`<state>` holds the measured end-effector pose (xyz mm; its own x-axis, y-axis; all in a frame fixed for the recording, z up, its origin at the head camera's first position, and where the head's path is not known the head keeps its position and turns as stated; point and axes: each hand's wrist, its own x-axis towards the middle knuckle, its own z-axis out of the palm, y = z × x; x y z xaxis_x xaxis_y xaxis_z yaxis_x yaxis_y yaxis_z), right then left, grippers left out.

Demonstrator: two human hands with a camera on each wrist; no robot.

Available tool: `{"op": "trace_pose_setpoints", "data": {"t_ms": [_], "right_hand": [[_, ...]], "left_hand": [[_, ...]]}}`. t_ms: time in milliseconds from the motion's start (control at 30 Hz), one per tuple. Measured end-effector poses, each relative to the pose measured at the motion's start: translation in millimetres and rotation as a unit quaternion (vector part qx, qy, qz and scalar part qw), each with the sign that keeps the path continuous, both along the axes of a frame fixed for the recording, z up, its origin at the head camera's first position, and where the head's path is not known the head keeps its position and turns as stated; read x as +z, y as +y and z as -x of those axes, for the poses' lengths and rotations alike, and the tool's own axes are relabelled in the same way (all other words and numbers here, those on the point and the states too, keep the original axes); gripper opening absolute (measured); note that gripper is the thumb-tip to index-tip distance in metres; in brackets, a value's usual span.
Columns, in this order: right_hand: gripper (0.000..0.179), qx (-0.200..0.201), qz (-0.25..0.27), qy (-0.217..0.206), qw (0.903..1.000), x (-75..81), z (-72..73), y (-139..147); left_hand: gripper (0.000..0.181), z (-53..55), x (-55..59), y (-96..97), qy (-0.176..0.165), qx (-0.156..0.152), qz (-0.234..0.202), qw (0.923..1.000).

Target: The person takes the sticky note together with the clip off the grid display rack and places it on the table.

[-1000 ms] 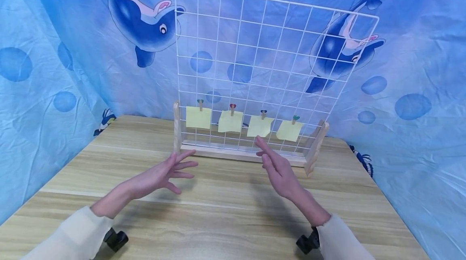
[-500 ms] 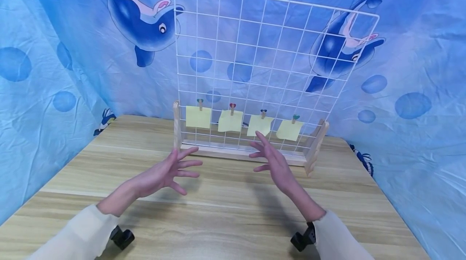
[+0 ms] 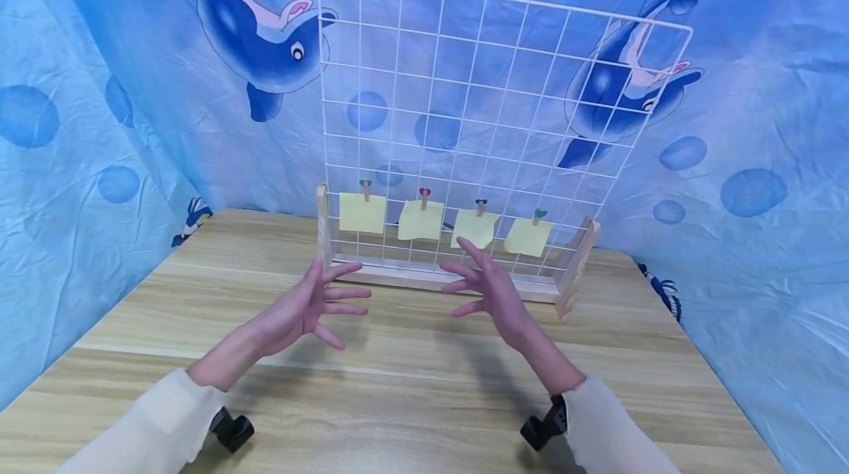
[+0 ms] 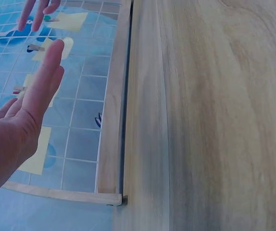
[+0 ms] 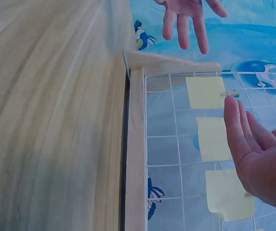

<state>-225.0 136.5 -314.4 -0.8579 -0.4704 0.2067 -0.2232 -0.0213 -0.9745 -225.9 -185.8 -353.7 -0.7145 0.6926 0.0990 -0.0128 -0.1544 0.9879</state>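
Both hands are raised over the table in front of a white wire grid panel (image 3: 477, 98) and hold nothing. My left hand (image 3: 298, 312) has its fingers spread and pointing right, near the panel's left foot. Fingers apart, my right hand (image 3: 497, 297) points left, and its index fingertip overlaps a yellow sticky note (image 3: 475, 225) in the head view. Several such notes hang in a row low on the grid, each under a small wooden clothespin (image 3: 424, 199) with a coloured heart. In the right wrist view, a note (image 5: 230, 195) shows a curled lower corner.
The panel stands in a wooden base (image 3: 438, 281) with upright side pieces (image 3: 575, 267) at the back of the wood-grain table (image 3: 398, 400). Behind it hangs a blue curtain (image 3: 252, 157) printed with dolphins. Black wrist cameras (image 3: 232, 430) sit below both sleeves.
The left hand has moved slightly right and up. The right hand has shifted left, and its fingers have spread from lying close together. The notes and panel have stayed in place.
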Motion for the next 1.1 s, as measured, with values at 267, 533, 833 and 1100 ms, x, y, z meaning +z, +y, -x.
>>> {"op": "trace_pose_setpoints", "data": {"t_ms": [267, 533, 833, 1100], "right_hand": [[0.043, 0.003, -0.005, 0.012, 0.9999, 6.7, 3.8, -9.9], [0.042, -0.005, -0.012, 0.027, 0.9995, 13.9, 7.1, -23.8], [0.042, -0.004, -0.016, 0.029, 0.9994, 21.7, 10.6, -37.4], [0.043, -0.004, -0.028, 0.024, 0.9993, 26.7, 14.4, -47.1]], "left_hand": [[0.062, 6.4, -1.5, 3.8, -0.007, 0.026, 0.001, 0.9996], [0.062, 14.6, 0.1, 8.6, -0.022, 0.054, 0.017, 0.9982], [0.066, 23.6, 0.9, 10.2, -0.032, 0.076, 0.011, 0.9966], [0.070, 34.0, 1.2, 9.5, -0.043, 0.101, 0.003, 0.9940]]}}
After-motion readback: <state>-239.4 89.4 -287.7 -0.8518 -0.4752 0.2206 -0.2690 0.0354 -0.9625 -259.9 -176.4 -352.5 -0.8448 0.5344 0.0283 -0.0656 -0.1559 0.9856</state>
